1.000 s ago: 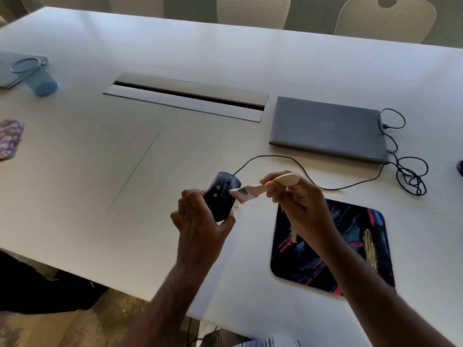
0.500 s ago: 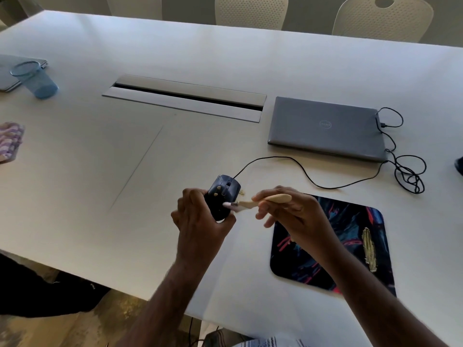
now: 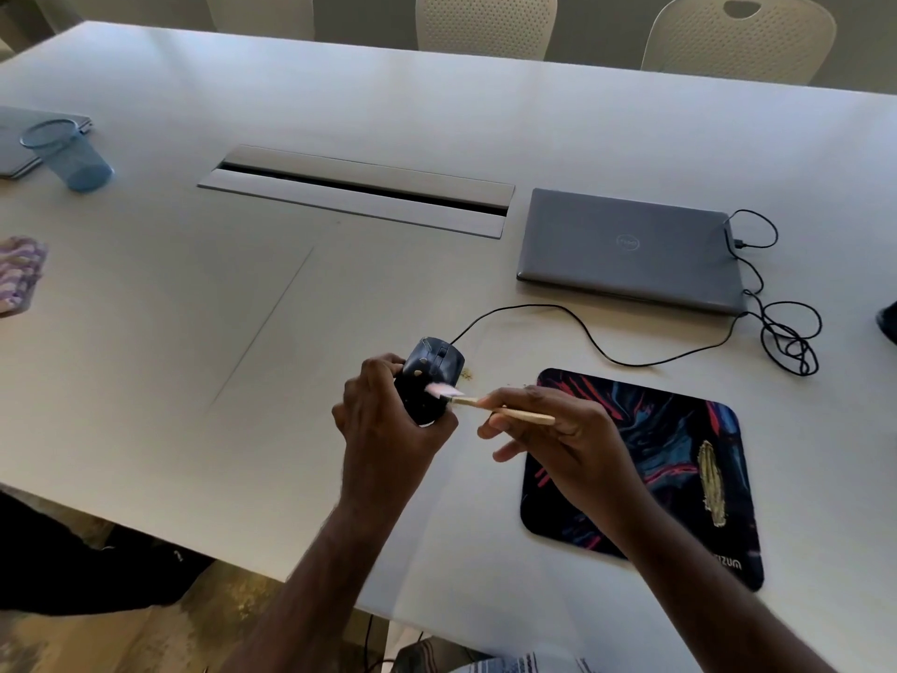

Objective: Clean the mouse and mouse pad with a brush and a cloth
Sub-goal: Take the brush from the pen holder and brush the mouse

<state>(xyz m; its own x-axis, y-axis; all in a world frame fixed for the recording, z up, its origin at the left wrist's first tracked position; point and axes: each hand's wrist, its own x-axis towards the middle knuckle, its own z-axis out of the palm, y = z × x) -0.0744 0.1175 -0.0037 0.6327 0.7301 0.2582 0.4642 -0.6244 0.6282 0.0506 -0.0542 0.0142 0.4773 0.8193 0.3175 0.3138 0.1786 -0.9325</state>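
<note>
My brush has slid lower on the mouse since a moment ago. My left hand wraps around the mouse, held up off the table. My right hand pinches the brush, bristles touching the mouse at its 9 o'clock. The mouse pad (still dirty) lies under my right wrist; the cloth sits far off at 9 o'clock, nearer my left.

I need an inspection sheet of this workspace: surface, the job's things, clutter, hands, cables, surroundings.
Surface: white table, crumbs beside the mouse.
Job's things: mouse held up; brush bristles on it; mouse pad with a yellowish smear; cloth at left edge.
Clutter: blue cup; closed laptop.
Hands: left hand grips mouse; right hand holds brush.
Cables: mouse cable, coiled near laptop.
Surroundings: chairs behind table.
</note>
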